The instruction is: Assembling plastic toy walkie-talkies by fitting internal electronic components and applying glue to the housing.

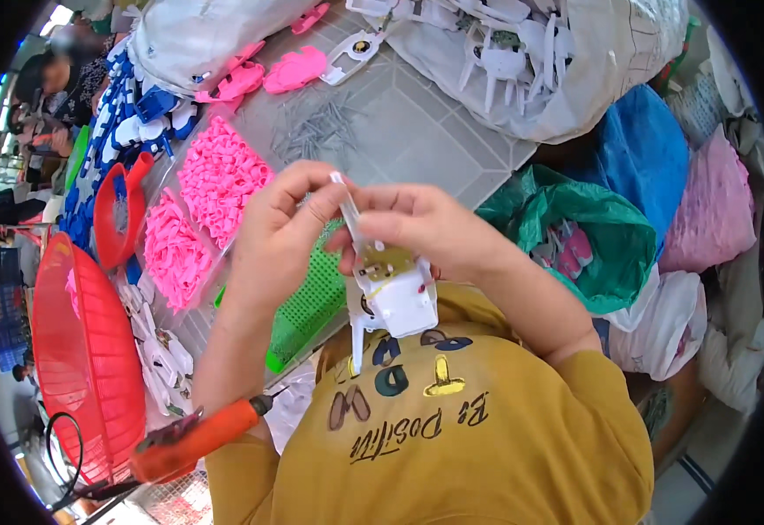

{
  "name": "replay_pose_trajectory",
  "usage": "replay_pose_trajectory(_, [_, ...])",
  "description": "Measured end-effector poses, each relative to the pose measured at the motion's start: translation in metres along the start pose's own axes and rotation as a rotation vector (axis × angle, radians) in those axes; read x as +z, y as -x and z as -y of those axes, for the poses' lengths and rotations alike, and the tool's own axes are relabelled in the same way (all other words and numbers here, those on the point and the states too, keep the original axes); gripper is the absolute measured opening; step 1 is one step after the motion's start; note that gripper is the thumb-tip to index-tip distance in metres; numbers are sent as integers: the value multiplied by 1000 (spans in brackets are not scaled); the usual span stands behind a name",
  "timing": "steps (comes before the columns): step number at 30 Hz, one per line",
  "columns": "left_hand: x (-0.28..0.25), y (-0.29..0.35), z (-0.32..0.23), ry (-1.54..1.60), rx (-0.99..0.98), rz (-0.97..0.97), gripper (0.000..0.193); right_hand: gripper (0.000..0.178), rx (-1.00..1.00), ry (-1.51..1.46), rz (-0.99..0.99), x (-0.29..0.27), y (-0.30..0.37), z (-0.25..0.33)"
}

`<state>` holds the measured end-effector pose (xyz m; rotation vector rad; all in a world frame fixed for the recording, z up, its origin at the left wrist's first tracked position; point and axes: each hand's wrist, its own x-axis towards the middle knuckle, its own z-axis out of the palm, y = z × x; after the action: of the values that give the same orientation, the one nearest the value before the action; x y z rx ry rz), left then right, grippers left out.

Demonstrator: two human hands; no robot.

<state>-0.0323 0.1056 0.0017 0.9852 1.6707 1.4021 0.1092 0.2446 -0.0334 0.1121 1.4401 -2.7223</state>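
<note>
Above my lap I hold a white plastic toy housing (404,308) with thin legs and a yellowish inner part. My right hand (430,223) is closed around its upper end, the thumb on top. My left hand (290,229) pinches the tip of a narrow translucent strip (348,206) that rises from the housing. Some of the fingers behind the piece are hidden. Just under my left hand lies a green perforated basket (308,297). Thin clear sticks (322,127) are strewn on the grey table (408,114) beyond my hands.
Small pink parts (220,179) fill clear bags on the left, near a red basket (89,350). An orange power screwdriver (194,442) sits by my left forearm. A white sack (592,96) of white housings and a green bag (609,223) stand at the right.
</note>
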Motion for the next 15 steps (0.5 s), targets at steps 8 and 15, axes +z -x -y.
replay_pose_trajectory(8, [-1,-19,-4,215,16,-352,17,58,46,-513,-24,-19,9,-10])
replay_pose_trajectory(15, [11,-35,4,97,55,-308,19,54,-45,-405,-126,-8,18,-14])
